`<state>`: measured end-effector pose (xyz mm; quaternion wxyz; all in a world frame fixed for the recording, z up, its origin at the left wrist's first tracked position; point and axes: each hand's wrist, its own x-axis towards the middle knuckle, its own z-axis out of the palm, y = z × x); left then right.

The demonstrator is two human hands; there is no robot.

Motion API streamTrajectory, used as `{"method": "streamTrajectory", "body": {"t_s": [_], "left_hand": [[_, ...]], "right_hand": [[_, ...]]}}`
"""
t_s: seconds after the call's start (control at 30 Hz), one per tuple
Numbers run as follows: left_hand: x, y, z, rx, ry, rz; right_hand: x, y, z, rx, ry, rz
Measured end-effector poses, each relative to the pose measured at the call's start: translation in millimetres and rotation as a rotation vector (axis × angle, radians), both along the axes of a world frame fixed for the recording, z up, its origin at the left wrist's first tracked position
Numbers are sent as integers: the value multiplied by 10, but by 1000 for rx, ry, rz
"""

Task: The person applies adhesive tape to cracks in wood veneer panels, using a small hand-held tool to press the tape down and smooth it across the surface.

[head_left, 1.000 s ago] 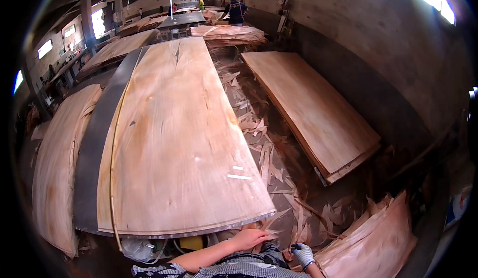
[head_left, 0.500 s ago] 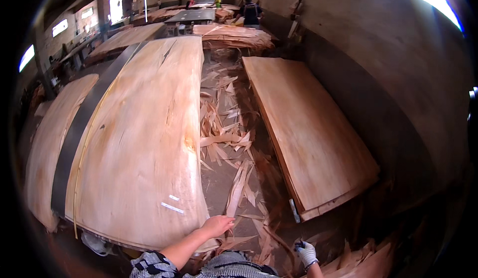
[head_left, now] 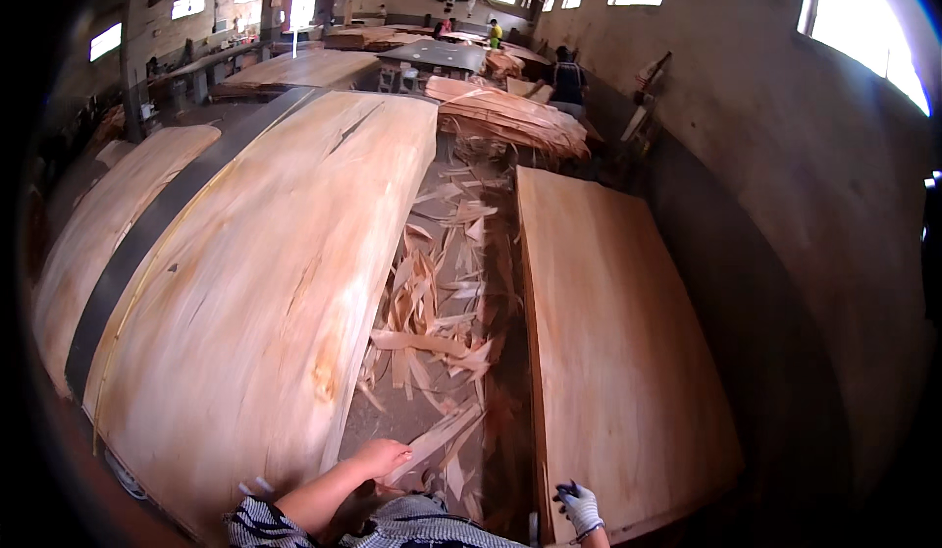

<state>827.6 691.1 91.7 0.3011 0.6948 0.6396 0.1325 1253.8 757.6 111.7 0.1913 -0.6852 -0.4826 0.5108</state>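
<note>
My bare left hand is near the right edge of a large pale wood veneer sheet, which lies on a long table to my left. Its fingers are stretched forward, loosely together, with nothing visible in them. Beyond the fingertips, a veneer strip lies among the floor scraps. My right hand wears a white glove with dark fingertips. Its fingers are slightly apart, over the near end of a veneer stack on my right. I make out nothing held there.
Torn veneer strips litter the aisle between table and stack. A dark band and a thin yellow strip run along the left sheet. A reddish veneer pile and a person are farther ahead. A wall rises at right.
My view has tilted up and shifted forward, showing more of the windows and far hall. My right hand now appears over the right stack's near end instead of the floor beside it.
</note>
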Motion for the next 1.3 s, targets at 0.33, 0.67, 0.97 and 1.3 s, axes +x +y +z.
{"method": "streamTrajectory", "body": {"t_s": [0.33, 0.67, 0.97, 1.3], "left_hand": [[-696, 2647, 841, 59, 12, 3], [-2043, 4408, 1249, 288, -4, 455], [-4490, 4739, 1931, 822, 110, 1143], [-6258, 5115, 3804, 1357, -217, 1393]], "right_hand": [[381, 1526, -296, -90, 69, -331], [-1228, 5570, -218, 47, 22, -9], [-4484, 7594, 697, 621, 39, 966], [-6797, 7790, 1368, 528, 144, 1539]]}}
